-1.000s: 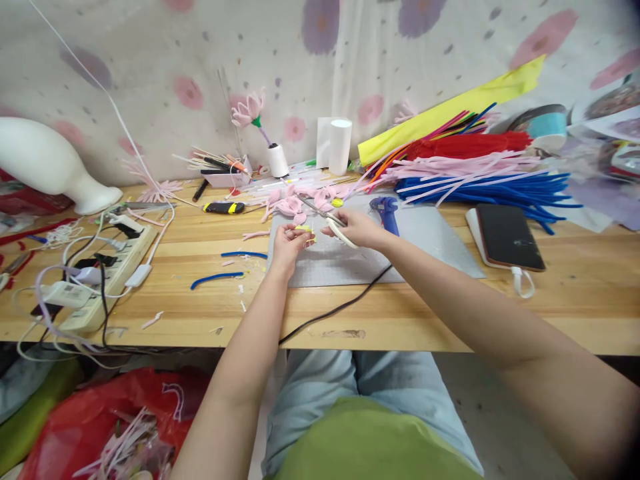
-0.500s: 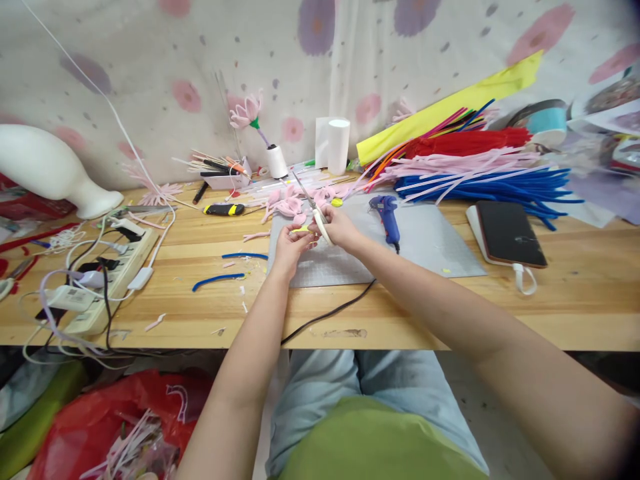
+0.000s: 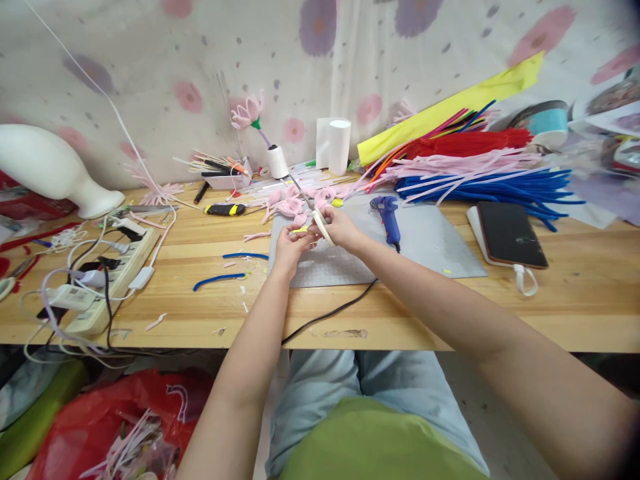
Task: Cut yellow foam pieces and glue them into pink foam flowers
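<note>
Over the grey mat (image 3: 430, 240), my right hand (image 3: 341, 230) grips a pair of scissors (image 3: 321, 225) with white handles, its blades pointing away and to the left. My left hand (image 3: 291, 248) is closed, fingertips pinching a small yellow piece (image 3: 301, 230) that mostly hides behind the fingers. The two hands nearly meet. Just beyond them lie pink pipe-cleaner petals (image 3: 290, 207) and another yellow bit (image 3: 337, 202). A blue glue gun (image 3: 387, 217) rests on the mat to the right of my right hand.
Bundles of blue pipe cleaners (image 3: 480, 190) and pink ones lie at the back right. A black-covered notebook (image 3: 511, 233) sits at right. On the left are a power strip (image 3: 120, 280) with tangled cables and a utility knife (image 3: 225, 209). The glue gun's cord (image 3: 330, 313) crosses the table's front.
The scissors have tilted slightly, their tips swinging a little left and toward me. Both hands stay nearly in the same place, with the same grip.
</note>
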A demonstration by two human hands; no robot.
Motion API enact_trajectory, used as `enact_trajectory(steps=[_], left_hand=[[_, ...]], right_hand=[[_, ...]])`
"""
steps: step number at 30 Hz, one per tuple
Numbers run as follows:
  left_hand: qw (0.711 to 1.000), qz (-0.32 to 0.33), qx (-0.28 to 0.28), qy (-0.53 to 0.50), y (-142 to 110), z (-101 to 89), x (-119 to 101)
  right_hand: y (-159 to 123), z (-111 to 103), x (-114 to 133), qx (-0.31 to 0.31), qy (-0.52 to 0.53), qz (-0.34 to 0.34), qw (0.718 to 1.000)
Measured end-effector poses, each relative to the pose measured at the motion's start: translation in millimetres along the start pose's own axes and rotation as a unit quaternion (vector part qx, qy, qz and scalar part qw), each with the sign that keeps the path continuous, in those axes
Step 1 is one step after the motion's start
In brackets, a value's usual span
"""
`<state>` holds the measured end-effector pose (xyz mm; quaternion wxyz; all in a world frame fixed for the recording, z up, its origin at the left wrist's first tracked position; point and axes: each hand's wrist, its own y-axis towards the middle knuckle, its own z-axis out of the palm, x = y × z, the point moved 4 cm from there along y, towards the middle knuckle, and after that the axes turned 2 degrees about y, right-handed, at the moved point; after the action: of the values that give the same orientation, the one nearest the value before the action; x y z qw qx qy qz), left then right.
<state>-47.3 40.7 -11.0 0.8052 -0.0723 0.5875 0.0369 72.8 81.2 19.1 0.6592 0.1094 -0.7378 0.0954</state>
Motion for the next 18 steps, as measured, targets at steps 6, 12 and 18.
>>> enact_trajectory(steps=[6, 12, 18], left_hand=[[1.0, 0.007, -0.029, -0.007, -0.6, -3.7, -5.1], [0.998, -0.002, -0.017, -0.057, -0.9, -3.3, -11.3], [0.998, 0.0, 0.009, -0.056, -0.1, -2.8, -10.0]], right_hand=[[-11.1, -26.0, 16.7, 0.026, -0.173, -0.037, 0.984], [-30.1, -57.3, 20.7, 0.095, -0.44, -0.056, 0.891], [-37.3, -59.7, 17.6, 0.154, -0.501, -0.066, 0.849]])
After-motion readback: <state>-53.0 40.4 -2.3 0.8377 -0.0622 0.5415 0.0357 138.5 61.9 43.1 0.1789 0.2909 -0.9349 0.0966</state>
